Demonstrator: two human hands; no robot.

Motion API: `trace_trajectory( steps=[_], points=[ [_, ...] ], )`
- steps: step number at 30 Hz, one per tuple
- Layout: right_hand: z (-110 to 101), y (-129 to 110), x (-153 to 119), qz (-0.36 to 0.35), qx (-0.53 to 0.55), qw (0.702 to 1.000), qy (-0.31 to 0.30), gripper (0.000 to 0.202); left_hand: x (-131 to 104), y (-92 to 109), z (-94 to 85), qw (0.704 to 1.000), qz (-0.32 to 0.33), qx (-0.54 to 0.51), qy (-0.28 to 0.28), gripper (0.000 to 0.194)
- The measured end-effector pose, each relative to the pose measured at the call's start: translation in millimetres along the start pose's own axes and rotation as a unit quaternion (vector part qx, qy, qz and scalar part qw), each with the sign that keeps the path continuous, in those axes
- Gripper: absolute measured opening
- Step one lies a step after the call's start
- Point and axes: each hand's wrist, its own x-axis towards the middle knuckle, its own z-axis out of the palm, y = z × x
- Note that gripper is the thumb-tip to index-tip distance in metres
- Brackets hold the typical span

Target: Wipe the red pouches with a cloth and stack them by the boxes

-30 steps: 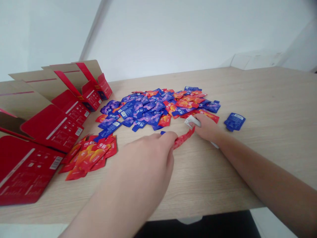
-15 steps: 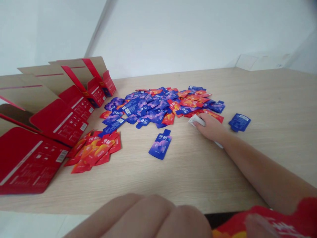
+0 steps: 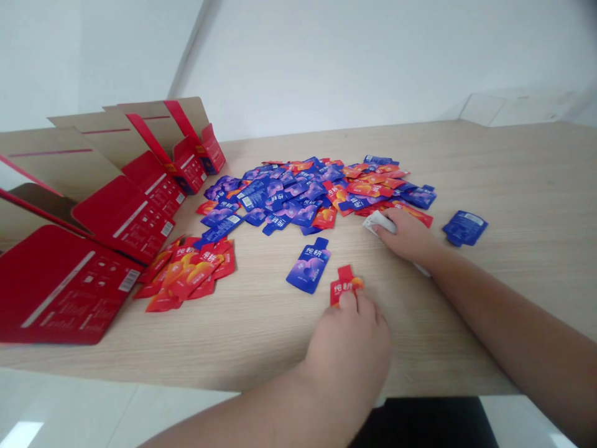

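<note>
My left hand is over the front of the table, its fingers closed on a red sachet whose spout end points away from me. Just behind it to the left, a single blue sachet lies flat. My right hand rests at the near right edge of the mixed pile, with its fingers wrapped round a white object, mostly covered by the palm. Another blue sachet lies face down right of my right hand. A stack of red sachets sits at the left.
Several open red boxes stand in a row along the left side of the wooden table, flaps raised. A white wall is behind the table, with a pale flat item at the back right.
My left hand has moved from close to the camera out over the table, bringing the red sachet down near the lone blue one. My right hand keeps its place at the pile; the view shifted slightly.
</note>
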Motion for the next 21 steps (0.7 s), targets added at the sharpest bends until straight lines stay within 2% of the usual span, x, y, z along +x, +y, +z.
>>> trace_trajectory(
  steps=[3,6,8,10,13,15,17,19,20,21],
  points=[
    [0.1,-0.8,-0.2,0.002,-0.003,1.000,0.001,0.028,5.1,-13.0,19.6,1.000,0.019,-0.003,0.016,0.041],
    [0.2,-1.2,-0.2,0.003,-0.002,1.000,-0.003,0.028,2.7,-37.8,14.5,0.993,0.037,-0.083,0.069,0.035],
    [-0.1,-1.7,-0.3,0.002,-0.002,1.000,-0.006,0.027,0.1,-59.9,7.5,0.992,-0.001,-0.094,0.079,0.031],
    [-0.7,-2.6,-0.5,0.000,-0.003,1.000,-0.005,0.026,-1.6,-85.7,7.0,0.995,-0.051,-0.065,0.059,0.029],
    [-1.5,-3.8,-0.5,-0.005,-0.005,1.000,-0.003,0.024,-0.9,-123.9,18.9,0.995,-0.079,-0.052,0.038,0.036],
    [-1.8,-4.0,-0.4,-0.005,-0.006,1.000,-0.006,0.024,0.3,-139.9,25.1,0.989,-0.133,-0.035,0.053,0.044],
    [-1.7,-3.6,-0.3,-0.004,-0.007,1.000,-0.011,0.025,-1.3,-141.6,20.5,0.984,-0.143,-0.044,0.095,0.045],
    [-1.4,-2.9,-0.3,-0.002,-0.009,1.000,-0.013,0.027,-8.7,-129.9,2.9,0.973,-0.083,-0.136,0.169,0.037],
    [-1.2,-2.5,-0.2,-0.002,-0.008,1.000,-0.013,0.027,-14.8,-121.2,-9.4,0.952,-0.053,-0.215,0.210,0.034],
    [-1.1,-2.2,-0.2,-0.002,-0.007,1.000,-0.012,0.027,-22.1,-112.3,-22.6,0.912,-0.066,-0.298,0.274,0.034]
  ],
)
